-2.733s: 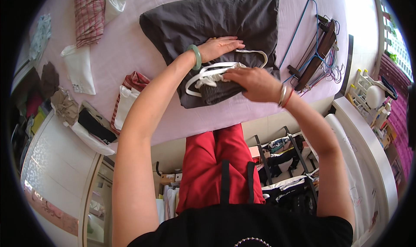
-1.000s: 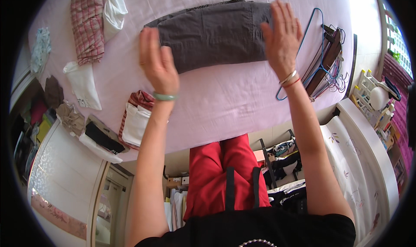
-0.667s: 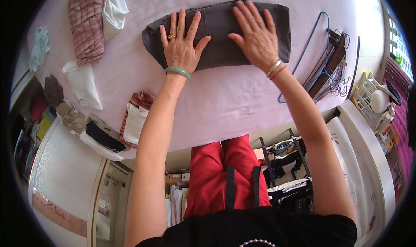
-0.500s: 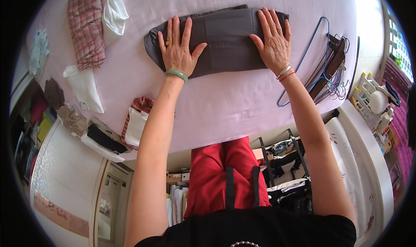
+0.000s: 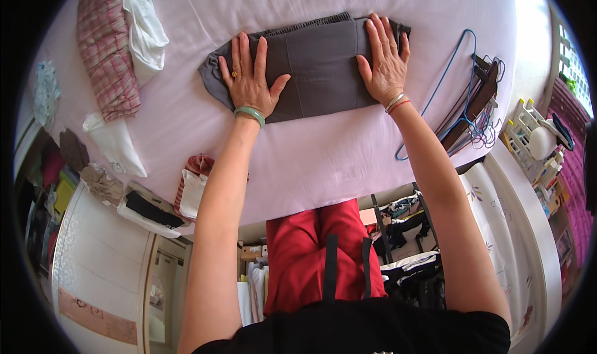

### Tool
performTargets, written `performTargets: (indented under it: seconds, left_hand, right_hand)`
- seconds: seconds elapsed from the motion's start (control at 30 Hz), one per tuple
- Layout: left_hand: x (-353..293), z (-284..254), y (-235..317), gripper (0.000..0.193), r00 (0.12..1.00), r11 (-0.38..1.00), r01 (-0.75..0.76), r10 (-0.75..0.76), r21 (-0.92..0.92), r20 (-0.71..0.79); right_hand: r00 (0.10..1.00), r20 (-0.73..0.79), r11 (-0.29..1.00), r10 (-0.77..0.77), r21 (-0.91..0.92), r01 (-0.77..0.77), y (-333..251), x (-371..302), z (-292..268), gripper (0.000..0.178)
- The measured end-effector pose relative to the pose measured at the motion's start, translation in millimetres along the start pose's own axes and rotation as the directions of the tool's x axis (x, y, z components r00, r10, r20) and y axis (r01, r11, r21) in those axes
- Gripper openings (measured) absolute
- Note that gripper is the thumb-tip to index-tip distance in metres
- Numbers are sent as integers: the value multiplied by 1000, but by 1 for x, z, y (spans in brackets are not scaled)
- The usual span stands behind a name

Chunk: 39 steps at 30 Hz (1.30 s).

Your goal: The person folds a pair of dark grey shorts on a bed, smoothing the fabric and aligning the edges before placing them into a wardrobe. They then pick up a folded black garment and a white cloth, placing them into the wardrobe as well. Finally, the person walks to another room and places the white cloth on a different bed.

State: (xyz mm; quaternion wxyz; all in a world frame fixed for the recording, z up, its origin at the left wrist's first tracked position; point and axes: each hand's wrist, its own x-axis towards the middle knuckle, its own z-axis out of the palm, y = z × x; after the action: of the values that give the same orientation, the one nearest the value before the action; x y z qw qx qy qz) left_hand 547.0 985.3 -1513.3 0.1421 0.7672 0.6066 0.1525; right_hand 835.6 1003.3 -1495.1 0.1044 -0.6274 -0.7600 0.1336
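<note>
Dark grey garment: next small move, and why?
Probably tuck its left end inward: that end tapers out past the left hand, while the middle of the folded dark grey garment looks fairly smooth. The left hand and right hand both lie spread on top.

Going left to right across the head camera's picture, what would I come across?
Pale blue cloth, red checked cloth, dark grey folded garment under the left hand and right hand, dark brown hanger, round white object.
</note>
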Motion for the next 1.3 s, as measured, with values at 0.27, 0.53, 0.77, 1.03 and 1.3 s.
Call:
performTargets:
  seconds: [0.27, 0.53, 0.77, 1.03, 1.3]
  left_hand:
    - [-73, -36, 31, 76, 999, 996, -44, 43, 73, 13]
    - [-149, -126, 44, 63, 967, 939, 251, -231, 237, -112]
    - [-125, -108, 153, 52, 994, 999, -21, 16, -42, -106]
    - [-73, -44, 118, 52, 999, 999, 4, -2, 33, -40]
    - [-12, -12, 98, 57, 999, 1000, 21, -21, 16, 38]
  right_hand:
    - [998, -57, 999, -32, -8, 32, -16, -77, -21, 62]
    - [990, -119, 991, -72, -117, 58, -57, -142, -107, 60]
    - [983, -40, 983, -182, -3, 182, -143, -142, -97, 54]
    - [991, -27, 982, -131, -144, 126, -90, -92, -53, 53]
    - [992, 100, 994, -78, -66, 85, -61, -30, -31, 60]
